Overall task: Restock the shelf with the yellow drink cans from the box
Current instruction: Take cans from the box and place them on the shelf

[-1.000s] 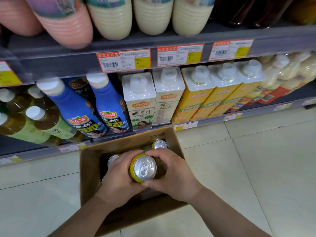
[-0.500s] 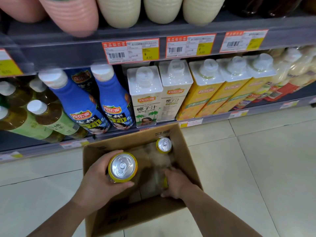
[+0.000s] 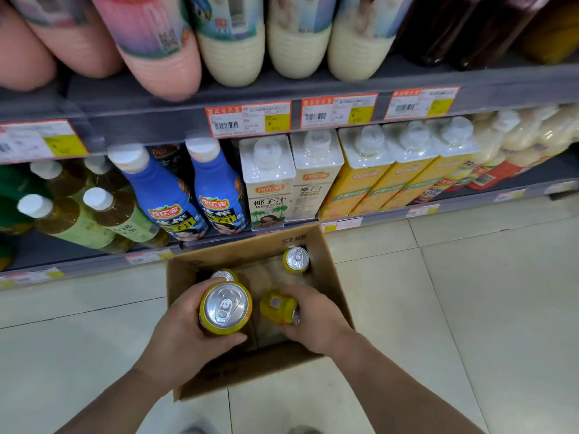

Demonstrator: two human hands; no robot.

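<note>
We have a yellow can upright in our left hand, fingers wrapped around its side so the silver top faces up at us, raised above the open cardboard box that sits on the tiled floor just in front of the bottom shelf. Our right hand is down inside the box, closed around a second can, which lies tilted on its side with its top turned toward the palm; we judge it is being lifted out so that both hands carry one can to the shelf in a single trip. Two more cans remain in the box: one stands upright in the far right corner, and another shows only its rim behind the can in our left hand. The box is parked close to the shelf, likely to keep the reach short. The shelf front is filled with blue bottles, white cartons and yellow cartons; where the cans belong we cannot tell from here.
</note>
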